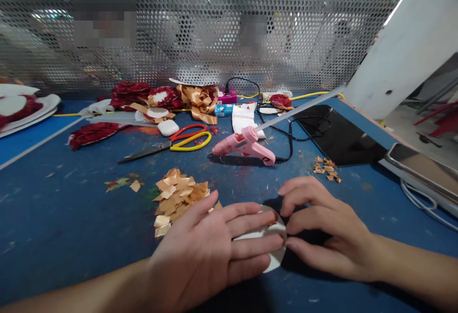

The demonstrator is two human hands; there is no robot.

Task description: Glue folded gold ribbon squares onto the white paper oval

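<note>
My left hand [222, 246] lies palm up with its fingers stretched out across a round white paper disc [277, 259], covering much of it. A bit of brown shows at its fingertips; I cannot make out what it is. At the disc's right edge, my right hand [325, 229] has its fingers bent, with the thumb and a finger closed on the rim. Just beyond my left hand is a pile of cut gold ribbon pieces [181, 193]. A pink glue gun [246, 146] rests farther back, a long clear glue stick [300, 109] sticking out of it.
Scissors [189, 139] with red and yellow handles lie left of the glue gun. Behind are dark red petal-covered pieces [130, 94], gold ribbon [200, 100] and a white case [168, 128]. A black tablet [339, 134] and a phone [425, 165] are at right, before a perforated metal screen [214, 31].
</note>
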